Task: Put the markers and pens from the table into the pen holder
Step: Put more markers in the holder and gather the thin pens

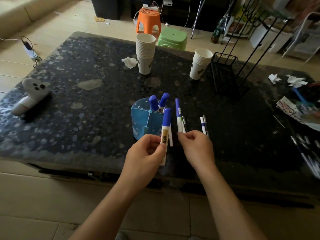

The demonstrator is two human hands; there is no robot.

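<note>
The dark table (86, 104) carries two cup stacks (145, 54), one wire basket (228, 71) and one blue holder (143, 120). In the holder stand two blue-capped markers (153, 103), caps up, leaning a little. My left hand (147, 153) pinches a third marker (165, 129) beside the holder, its long axis nearly upright, cap up and away from me. My right hand (195, 146) grips a fourth marker (178, 116) by its lower end, also cap up, and some thin pens are with it; I cannot tell if I hold them. Two more pens (204, 125) lie on the table just right, pointing away from me.
</note>
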